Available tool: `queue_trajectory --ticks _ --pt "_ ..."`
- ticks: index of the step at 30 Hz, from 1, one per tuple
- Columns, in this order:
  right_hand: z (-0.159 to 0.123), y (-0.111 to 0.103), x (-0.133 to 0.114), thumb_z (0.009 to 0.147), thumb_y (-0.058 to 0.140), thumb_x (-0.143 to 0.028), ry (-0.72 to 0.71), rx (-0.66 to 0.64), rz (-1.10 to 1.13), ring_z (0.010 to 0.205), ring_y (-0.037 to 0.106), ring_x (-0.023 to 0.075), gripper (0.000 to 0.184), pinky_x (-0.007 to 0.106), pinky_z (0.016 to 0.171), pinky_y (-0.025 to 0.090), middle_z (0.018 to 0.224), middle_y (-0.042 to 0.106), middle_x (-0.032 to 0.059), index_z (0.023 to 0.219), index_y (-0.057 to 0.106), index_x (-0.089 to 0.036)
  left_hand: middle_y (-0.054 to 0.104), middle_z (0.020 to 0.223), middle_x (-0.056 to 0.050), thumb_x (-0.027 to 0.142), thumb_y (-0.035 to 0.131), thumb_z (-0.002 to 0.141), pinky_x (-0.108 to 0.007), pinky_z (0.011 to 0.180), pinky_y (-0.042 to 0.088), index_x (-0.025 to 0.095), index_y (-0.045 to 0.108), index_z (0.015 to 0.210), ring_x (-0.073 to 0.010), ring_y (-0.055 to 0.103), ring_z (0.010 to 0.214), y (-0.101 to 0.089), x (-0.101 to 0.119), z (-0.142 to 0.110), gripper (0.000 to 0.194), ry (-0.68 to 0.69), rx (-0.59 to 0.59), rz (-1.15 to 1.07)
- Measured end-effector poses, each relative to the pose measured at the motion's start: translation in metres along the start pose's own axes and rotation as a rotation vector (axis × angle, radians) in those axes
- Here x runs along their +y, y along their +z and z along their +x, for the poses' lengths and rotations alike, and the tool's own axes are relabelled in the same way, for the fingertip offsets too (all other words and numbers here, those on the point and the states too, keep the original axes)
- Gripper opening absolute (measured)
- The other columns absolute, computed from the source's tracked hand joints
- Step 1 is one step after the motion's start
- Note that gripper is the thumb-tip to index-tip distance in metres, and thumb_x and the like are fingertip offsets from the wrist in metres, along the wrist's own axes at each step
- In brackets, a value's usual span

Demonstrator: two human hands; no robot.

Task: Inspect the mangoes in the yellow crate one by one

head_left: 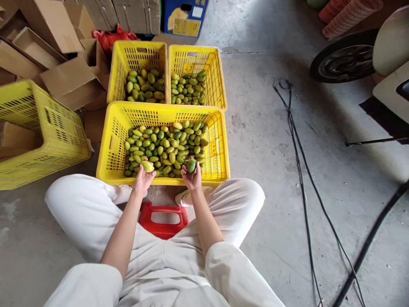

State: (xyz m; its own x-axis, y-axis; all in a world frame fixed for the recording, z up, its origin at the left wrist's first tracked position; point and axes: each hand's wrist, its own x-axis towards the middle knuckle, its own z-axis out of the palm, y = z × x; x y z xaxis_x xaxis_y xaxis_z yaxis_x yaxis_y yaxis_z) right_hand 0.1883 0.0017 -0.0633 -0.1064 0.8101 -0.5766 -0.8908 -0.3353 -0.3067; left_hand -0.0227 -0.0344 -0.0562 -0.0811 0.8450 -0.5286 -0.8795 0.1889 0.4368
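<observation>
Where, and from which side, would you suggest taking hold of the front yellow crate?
I would grip the front crate by the handle slots high in its left and right end walls, coming from outside on both sides. They face each other across the fruit, so the load should hang fairly evenly between them.

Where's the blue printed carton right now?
In the head view, the blue carton stands on the floor at the top, just left of centre, beyond the far-right yellow crate and right beside the brown cardboard.
</observation>
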Motion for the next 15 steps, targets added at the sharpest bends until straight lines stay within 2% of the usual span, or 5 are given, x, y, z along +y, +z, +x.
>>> queue_trajectory --ticks 3,6,9,12,15 --pt "0.0013 0.0002 0.0015 0.092 0.061 -0.049 -0.018 0.051 -0.019 0.061 0.053 0.0083 0.027 0.017 0.047 0.043 0.084 0.067 -0.0009 0.087 0.065 -0.022 0.064 0.09 -0.001 0.035 0.078 0.079 -0.024 0.068 0.046 0.026 0.066 0.117 -0.0126 0.059 0.08 0.0028 0.0031 -0.0021 0.041 -0.033 -0.02 0.009" --pt "0.001 0.0011 0.0001 0.094 0.056 -0.055 0.005 0.056 0.041 0.057 0.049 0.0079 0.035 0.018 0.045 0.043 0.081 0.065 -0.0002 0.086 0.064 -0.021 0.064 0.093 -0.002 0.026 0.08 0.073 -0.024 0.069 0.048 0.025 0.066 0.115 -0.0159 0.063 0.088 0.0029 0.0038 -0.0016 0.044 -0.071 -0.037 0.066" --pt "0.0004 0.0008 -0.0033 0.094 0.056 -0.055 0.047 0.026 0.111 0.052 0.045 0.0066 0.036 0.015 0.041 0.041 0.076 0.062 -0.0009 0.086 0.062 -0.021 0.064 0.093 -0.002 0.024 0.083 0.07 -0.021 0.062 0.045 0.021 0.067 0.102 -0.0107 0.059 0.075 0.0004 0.0012 0.0013 0.035 -0.063 -0.042 0.101" --pt "0.0007 -0.0009 -0.0048 0.095 0.057 -0.05 0.076 0.017 0.102 0.051 0.042 0.0049 0.032 0.012 0.037 0.037 0.076 0.062 -0.0009 0.087 0.061 -0.02 0.065 0.093 -0.003 0.032 0.087 0.069 -0.019 0.055 0.041 0.02 0.065 0.089 -0.0069 0.051 0.064 -0.0023 -0.0018 0.0036 0.031 -0.034 -0.032 0.098" --pt "0.0017 -0.0033 -0.0034 0.095 0.059 -0.047 0.046 0.026 0.063 0.053 0.045 0.0039 0.03 0.011 0.038 0.037 0.082 0.065 0.0004 0.088 0.061 -0.018 0.066 0.094 -0.004 0.036 0.087 0.071 -0.02 0.055 0.04 0.02 0.065 0.089 -0.0069 0.048 0.064 -0.0037 -0.0029 0.004 0.032 -0.01 -0.013 0.128"
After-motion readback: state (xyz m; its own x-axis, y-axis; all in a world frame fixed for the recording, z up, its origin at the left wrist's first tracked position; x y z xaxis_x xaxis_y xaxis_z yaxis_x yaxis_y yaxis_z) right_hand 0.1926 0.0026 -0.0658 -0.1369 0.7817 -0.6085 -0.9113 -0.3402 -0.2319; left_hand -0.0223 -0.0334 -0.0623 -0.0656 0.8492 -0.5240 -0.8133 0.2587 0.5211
